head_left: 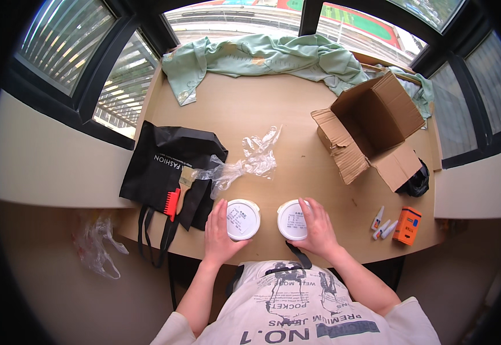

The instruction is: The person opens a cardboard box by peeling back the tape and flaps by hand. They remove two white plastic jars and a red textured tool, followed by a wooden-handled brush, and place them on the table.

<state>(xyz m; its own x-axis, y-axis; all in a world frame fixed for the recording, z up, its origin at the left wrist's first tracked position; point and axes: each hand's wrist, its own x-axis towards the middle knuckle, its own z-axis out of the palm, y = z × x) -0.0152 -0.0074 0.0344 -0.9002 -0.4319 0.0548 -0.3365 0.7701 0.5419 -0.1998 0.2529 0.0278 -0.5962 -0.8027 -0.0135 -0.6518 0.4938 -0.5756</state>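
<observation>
Two round white plastic tubs stand side by side near the front edge of the wooden desk (276, 108), with a gap between them. My left hand (221, 237) is curved around the outer side of the left tub (243, 219). Around the outer side of the right tub (291, 221) my right hand (317, 226) is wrapped, its fingertips over the lid's edge. Each lid carries a printed white label. Whether the tubs touch the desk fully is hidden by the lids seen from above.
A black tote bag (177, 146) holds a red comb (172, 204) and a paintbrush (185, 185) on top. Crumpled clear plastic (257, 157) lies mid-desk. At right are an open cardboard box (362, 116), black plastic bag (418, 179), small glue bottles (380, 226) and an orange box (407, 226). Green cloth (267, 56) lines the window.
</observation>
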